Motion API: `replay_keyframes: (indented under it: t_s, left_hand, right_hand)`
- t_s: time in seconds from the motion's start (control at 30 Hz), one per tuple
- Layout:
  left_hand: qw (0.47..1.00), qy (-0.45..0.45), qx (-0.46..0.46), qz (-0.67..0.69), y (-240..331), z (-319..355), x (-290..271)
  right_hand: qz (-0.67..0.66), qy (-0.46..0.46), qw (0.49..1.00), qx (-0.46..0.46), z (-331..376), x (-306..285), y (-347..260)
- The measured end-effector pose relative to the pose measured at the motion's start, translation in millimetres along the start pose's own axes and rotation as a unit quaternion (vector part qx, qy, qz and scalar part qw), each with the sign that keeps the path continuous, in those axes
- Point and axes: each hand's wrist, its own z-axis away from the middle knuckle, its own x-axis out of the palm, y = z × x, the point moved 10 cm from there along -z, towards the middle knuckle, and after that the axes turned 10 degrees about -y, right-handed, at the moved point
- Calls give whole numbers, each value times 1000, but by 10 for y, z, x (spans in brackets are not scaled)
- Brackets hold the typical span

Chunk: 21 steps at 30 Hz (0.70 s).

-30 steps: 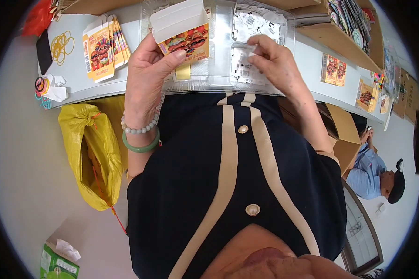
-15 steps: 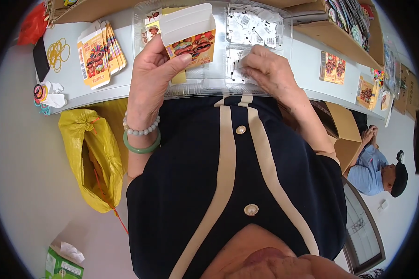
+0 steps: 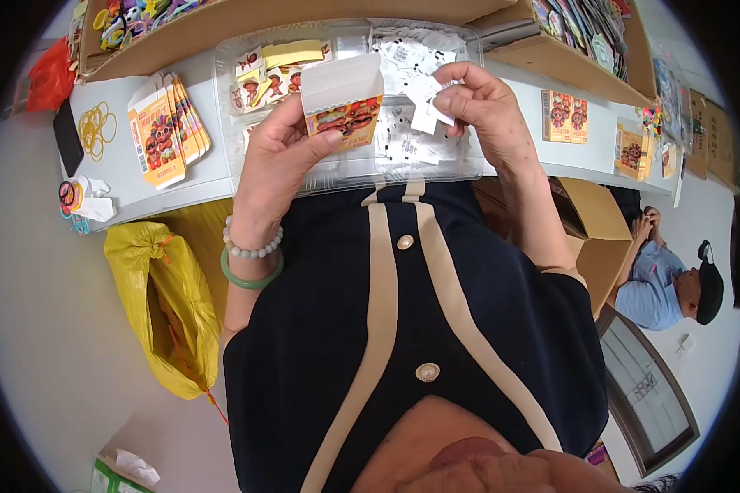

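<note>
Up off the sheet since a half-second back: right hand (image 3: 485, 111) now raised above the clear plastic tray (image 3: 469, 168), pinching a small white slip (image 3: 426, 89) between thumb and fingers, a second slip hanging just beneath. Left hand (image 3: 284, 160) about where it was, lifted a touch, fingers wrapped narrowly round the lower edge of the small printed carton (image 3: 345, 103), thumb pressed flat on its orange picture face, white flap standing open on top. Carton held upright over the tray's middle, just beside the slip, the two not quite touching. Below and behind, more white slips (image 3: 411, 57) heaped in the tray's right half, small picture cards (image 3: 259, 78) and a yellow piece in its left half. On the white table (image 3: 131, 177), left of the tray, a fanned stack of flat cartons (image 3: 168, 131), rubber bands (image 3: 97, 127) and a dark phone (image 3: 67, 138). Yellow plastic bag (image 3: 160, 304) slumped on the floor at the left. Bead bracelet and green bangle (image 3: 251, 271) on the left wrist. Far right, another person (image 3: 666, 279) seated low, hands together.
</note>
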Motion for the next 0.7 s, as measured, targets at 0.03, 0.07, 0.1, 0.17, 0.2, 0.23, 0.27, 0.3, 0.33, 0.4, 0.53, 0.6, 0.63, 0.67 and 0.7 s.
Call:
replay_keyframes:
  t_s: [0.03, 0.07, 0.1, 0.17, 0.2, 0.23, 0.27, 0.3, 0.33, 0.4, 0.53, 0.6, 0.63, 0.67, 0.7]
  left_hand:
    - [1000, -3, -9, -3, -22, -1, 7]
    - [1000, -7, -19, -7, -42, -6, 12]
    - [1000, -8, -19, -8, -39, -12, 12]
    - [1000, -13, -9, -6, -24, -22, 23]
    - [1000, -13, -9, -7, -24, -26, 29]
    - [1000, -13, -8, -3, -16, -34, 37]
    - [1000, -11, -7, 1, -9, -38, 47]
    - [1000, -10, -5, -2, -7, -34, 65]
    - [1000, -14, -7, -15, -10, -50, 93]
    - [999, -20, -2, -31, -19, -65, 109]
    - [999, -35, 20, -31, 39, -75, 228]
    - [997, -44, 14, -61, 39, -76, 262]
    - [995, -48, 7, -89, 26, -56, 255]
    - [993, -40, -4, -112, 6, -44, 218]
    - [993, -33, -2, -113, 6, -35, 201]
  right_hand:
    - [0, -15, 1000, 7, 1, 45, -1]
    - [2, -52, 998, -36, -31, 108, -14]
    - [1, -51, 998, -37, -30, 106, -11]
    - [116, -51, 992, 1, -17, 110, 40]
    - [92, -45, 995, -4, -3, 116, 7]
    - [92, -46, 995, -6, 9, 122, -40]
    - [121, -33, 992, -13, 27, 100, -115]
    - [149, -20, 988, -21, 49, 90, -198]
    - [149, -18, 988, -26, 90, 124, -283]
    - [83, 22, 984, -155, 205, 194, -644]
    - [412, 10, 786, -461, 454, 840, -1315]
    - [469, -2, 760, -450, 392, 1042, -1258]
    - [522, -17, 733, -436, 351, 1170, -1200]
    - [515, -23, 742, -428, 322, 1188, -1188]
    - [512, -30, 741, -432, 327, 1207, -1201]
